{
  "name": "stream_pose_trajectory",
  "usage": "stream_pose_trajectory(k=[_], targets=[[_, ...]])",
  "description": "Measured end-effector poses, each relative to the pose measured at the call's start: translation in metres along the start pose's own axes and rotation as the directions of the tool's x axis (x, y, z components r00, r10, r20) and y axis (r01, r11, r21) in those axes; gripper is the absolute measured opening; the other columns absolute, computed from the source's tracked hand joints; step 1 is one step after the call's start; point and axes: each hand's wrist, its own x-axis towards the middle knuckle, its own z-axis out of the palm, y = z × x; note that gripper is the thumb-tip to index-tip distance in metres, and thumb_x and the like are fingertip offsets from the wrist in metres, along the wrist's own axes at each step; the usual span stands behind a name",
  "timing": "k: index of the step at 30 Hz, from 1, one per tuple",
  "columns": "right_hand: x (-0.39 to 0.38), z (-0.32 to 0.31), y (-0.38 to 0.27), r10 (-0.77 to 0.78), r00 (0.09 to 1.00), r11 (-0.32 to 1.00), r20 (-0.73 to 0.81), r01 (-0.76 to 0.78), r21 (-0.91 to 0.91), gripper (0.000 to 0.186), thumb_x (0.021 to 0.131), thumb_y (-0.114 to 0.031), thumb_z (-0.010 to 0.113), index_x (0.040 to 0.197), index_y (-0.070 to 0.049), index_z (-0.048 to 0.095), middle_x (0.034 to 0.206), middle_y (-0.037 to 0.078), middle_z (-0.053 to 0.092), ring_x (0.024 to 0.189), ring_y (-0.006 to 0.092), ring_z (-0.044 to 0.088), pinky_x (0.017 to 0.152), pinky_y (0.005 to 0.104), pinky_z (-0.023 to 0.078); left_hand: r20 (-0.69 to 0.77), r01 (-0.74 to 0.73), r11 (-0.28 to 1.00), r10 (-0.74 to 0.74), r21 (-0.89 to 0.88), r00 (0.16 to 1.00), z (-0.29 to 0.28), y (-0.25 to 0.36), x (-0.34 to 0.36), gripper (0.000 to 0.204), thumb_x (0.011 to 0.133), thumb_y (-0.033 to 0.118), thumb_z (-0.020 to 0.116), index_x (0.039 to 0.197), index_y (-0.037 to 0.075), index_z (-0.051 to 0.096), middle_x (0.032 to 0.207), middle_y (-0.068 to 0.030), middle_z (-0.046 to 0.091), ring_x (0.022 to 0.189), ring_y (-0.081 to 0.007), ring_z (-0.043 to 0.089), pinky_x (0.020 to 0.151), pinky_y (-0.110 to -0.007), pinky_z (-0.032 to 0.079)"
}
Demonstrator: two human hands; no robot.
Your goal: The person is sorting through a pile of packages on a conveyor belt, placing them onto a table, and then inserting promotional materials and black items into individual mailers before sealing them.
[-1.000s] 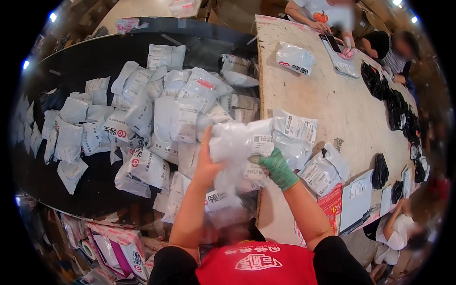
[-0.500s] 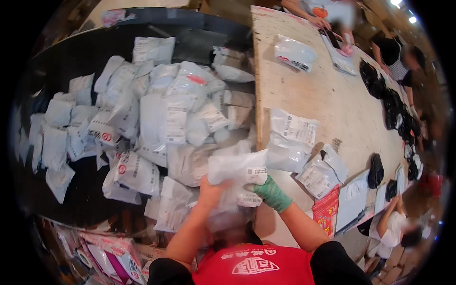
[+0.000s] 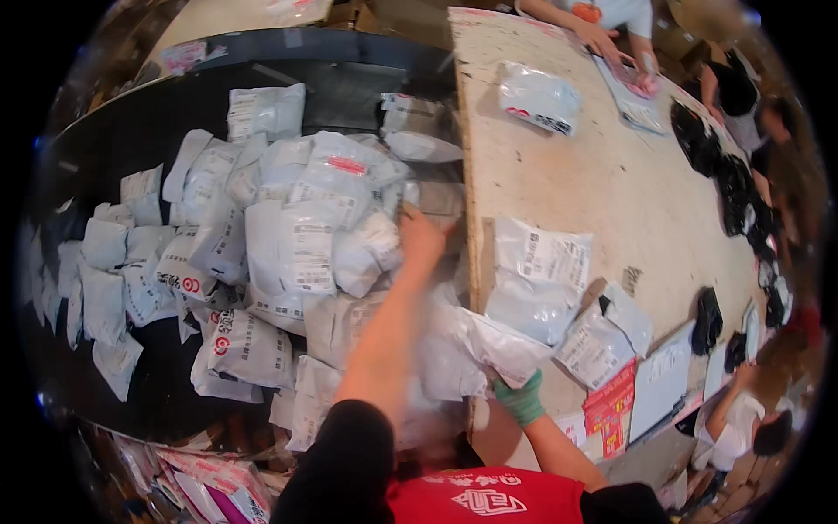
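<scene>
My left hand [image 3: 422, 237], bare, reaches forward onto the heap of grey-white parcel bags [image 3: 288, 244] on the black conveyor belt [image 3: 131, 140], its fingers touching a bag near the belt's right edge. Whether it grips one I cannot tell. My right hand [image 3: 521, 399], in a green glove, holds a white parcel bag [image 3: 489, 341] low at the near edge of the wooden table [image 3: 611, 192]. Just right of it lie two more white bags [image 3: 541, 279] with labels.
Other parcels [image 3: 539, 98] lie far on the table. Another person's hands [image 3: 611, 48] work at the far end, and black items [image 3: 724, 175] line the right edge. A red leaflet [image 3: 611, 406] and a clipboard [image 3: 663, 380] lie near right. Pink-white packages [image 3: 209, 480] sit below the belt.
Both hands held a white bag up before me; now the left has let go and reached forward onto the heap, while the gloved right has lowered the bag to the table edge.
</scene>
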Motion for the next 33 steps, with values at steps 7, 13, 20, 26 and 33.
stream_pose_trajectory(k=[7, 13, 20, 26, 33], targets=[[-0.011, -0.001, 0.002, 0.007, 0.999, 1.000, 0.036, -0.008, 0.013, 0.033, 0.073, -0.022, 0.066, 0.106, -0.021, 0.069, 0.099, 0.005, 0.066, 0.085, 0.0285, 0.063, 0.073, 0.0435, 0.048, 0.089, 0.170, 0.775, -0.147, -0.608, 0.985, -0.005, -0.027, 0.029, 0.043, 0.065, 0.011, 0.076, 0.104, -0.001, 0.061, 0.098, -0.0178, 0.066, 0.089, -0.0307, 0.064, 0.079, -0.037, 0.049], [-0.004, 0.006, 0.010, 0.092, 0.994, 0.969, -0.063, -0.075, 0.233, 0.010, 0.083, -0.010, 0.069, 0.081, -0.001, 0.064, 0.065, 0.003, 0.064, 0.055, 0.0118, 0.060, 0.050, 0.0266, 0.048, -0.406, -0.289, 0.946, 0.209, -0.146, 0.890, -0.043, -0.022, 0.025, 0.063, 0.068, 0.016, 0.076, 0.123, -0.001, 0.052, 0.125, -0.0216, 0.052, 0.113, -0.0349, 0.051, 0.092, -0.040, 0.044], [-0.009, 0.005, 0.018, 0.026, 0.998, 0.992, -0.060, -0.018, 0.123, 0.009, 0.082, -0.009, 0.068, 0.084, -0.001, 0.064, 0.066, 0.003, 0.064, 0.058, 0.0123, 0.061, 0.053, 0.0273, 0.048, 0.390, -0.157, 0.986, 0.126, 0.050, 0.912, 0.074, -0.032, -0.061, 0.067, 0.070, 0.009, 0.074, 0.129, -0.003, 0.044, 0.125, -0.0257, 0.048, 0.112, -0.0420, 0.051, 0.092, -0.047, 0.046], [-0.008, 0.006, 0.015, 0.002, 0.994, 0.993, -0.111, 0.011, 0.114, 0.013, 0.082, -0.010, 0.068, 0.090, 0.000, 0.064, 0.072, 0.004, 0.065, 0.061, 0.0114, 0.062, 0.054, 0.0271, 0.049, 0.432, 0.422, 0.750, -0.201, -0.510, 0.879, 0.021, -0.033, -0.058, 0.044, 0.071, 0.000, 0.071, 0.112, -0.002, 0.057, 0.094, -0.0142, 0.067, 0.086, -0.0290, 0.065, 0.077, -0.039, 0.052], [-0.004, 0.003, 0.004, 0.191, 0.981, 0.948, -0.042, -0.173, 0.268, 0.025, 0.077, -0.018, 0.072, 0.097, -0.004, 0.067, 0.080, 0.006, 0.068, 0.073, 0.0194, 0.066, 0.070, 0.0346, 0.051, 0.234, 0.286, 0.277, -0.207, -0.917, 0.950, -0.070, -0.050, -0.069, 0.041, 0.070, -0.005, 0.070, 0.109, 0.000, 0.060, 0.094, -0.0109, 0.067, 0.081, -0.0215, 0.067, 0.070, -0.034, 0.055]])
